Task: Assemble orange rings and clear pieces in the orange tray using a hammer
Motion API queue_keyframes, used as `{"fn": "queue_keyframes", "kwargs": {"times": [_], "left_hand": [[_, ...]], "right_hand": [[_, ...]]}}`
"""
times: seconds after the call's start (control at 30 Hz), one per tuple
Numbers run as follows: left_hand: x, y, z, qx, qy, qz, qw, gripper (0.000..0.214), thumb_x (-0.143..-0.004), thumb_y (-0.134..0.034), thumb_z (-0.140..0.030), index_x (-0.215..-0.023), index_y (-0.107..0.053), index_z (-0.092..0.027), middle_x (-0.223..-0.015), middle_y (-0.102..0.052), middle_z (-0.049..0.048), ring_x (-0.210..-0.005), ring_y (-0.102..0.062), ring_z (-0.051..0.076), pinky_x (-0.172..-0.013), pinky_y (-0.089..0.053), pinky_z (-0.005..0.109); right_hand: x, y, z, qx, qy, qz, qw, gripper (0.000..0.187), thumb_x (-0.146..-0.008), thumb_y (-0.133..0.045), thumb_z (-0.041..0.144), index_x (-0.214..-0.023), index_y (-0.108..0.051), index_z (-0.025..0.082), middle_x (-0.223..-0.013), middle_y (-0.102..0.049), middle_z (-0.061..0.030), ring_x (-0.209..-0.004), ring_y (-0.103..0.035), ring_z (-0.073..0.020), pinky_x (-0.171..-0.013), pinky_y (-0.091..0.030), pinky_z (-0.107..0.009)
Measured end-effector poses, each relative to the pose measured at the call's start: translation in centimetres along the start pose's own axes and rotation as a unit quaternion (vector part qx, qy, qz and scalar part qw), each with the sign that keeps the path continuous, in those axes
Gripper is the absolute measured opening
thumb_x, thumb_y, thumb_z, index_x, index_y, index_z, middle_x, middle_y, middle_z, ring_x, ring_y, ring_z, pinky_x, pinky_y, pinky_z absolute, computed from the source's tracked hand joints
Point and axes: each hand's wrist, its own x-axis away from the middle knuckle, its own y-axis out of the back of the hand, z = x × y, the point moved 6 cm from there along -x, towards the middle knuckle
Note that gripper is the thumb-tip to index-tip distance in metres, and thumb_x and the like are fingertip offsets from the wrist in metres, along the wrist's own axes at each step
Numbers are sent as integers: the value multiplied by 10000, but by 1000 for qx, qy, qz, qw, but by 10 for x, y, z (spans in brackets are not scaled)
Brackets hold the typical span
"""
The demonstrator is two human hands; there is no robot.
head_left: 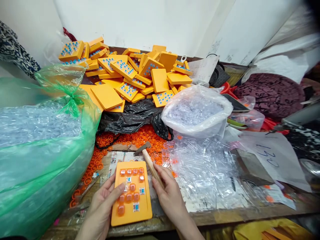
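My left hand [106, 201] grips a flat yellow plastic panel [143, 211] by its left side, thumb over the front. Several orange-rimmed clear caps [121, 210] sit on the panel, while a few square spots [136, 207] show bare blue-and-white switches. In my right hand [168, 188] is a small hammer [150, 161], fingers wrapped round its wooden handle. The metal head points away from me, above the panel's top edge and apart from the caps. My right fingers are close to the panel's right edge.
A pile of yellow panels [160, 80] lies at the back. Orange rings [137, 136] and clear plastic pieces [207, 173] cover the bench. A green bag [85, 133] bulges at left; a white bag [197, 130] stands right of a black bag [130, 116]. A metal block [252, 166] lies at right.
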Motion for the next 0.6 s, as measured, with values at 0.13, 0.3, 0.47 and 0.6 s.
{"fn": "queue_keyframes", "kwargs": {"times": [0.13,0.3,0.47,0.6], "left_hand": [[9,14,-8,34,4,-82,996,542,-753,-674,-43,-1267,-535,-140,-974,-764,112,-818,-743,256,-659,-631,335],[10,7,0,90,50,-79,992,540,-777,-634,-40,-1290,-525,-172,-1003,-760,97,-836,-740,263,-696,-628,394],[11,-6,9,90,55,-18,994,589,-769,-669,-97,-1320,-509,-234,-1043,-750,60,-883,-733,250,-754,-618,367],[12,-14,15,98,58,30,993,644,-778,-671,-129,-1369,-445,-246,-1133,-720,77,-971,-710,260,-834,-593,394]], "right_hand": [[-14,9,20,101,68,1,993,331,-891,-458,210,-1136,-677,176,-1137,-671,-117,-1048,-643,-236,-875,-545,-368],[-59,53,15,248,82,-42,964,332,-826,-468,101,-1053,-708,135,-1095,-676,-178,-1042,-591,-343,-891,-435,-555],[-83,76,2,305,80,-42,948,234,-753,-534,39,-768,-738,153,-910,-708,-168,-834,-637,-322,-767,-423,-481],[-78,86,3,258,95,-86,958,185,-812,-576,137,-825,-750,198,-872,-728,-105,-887,-643,-286,-828,-416,-441]]}}
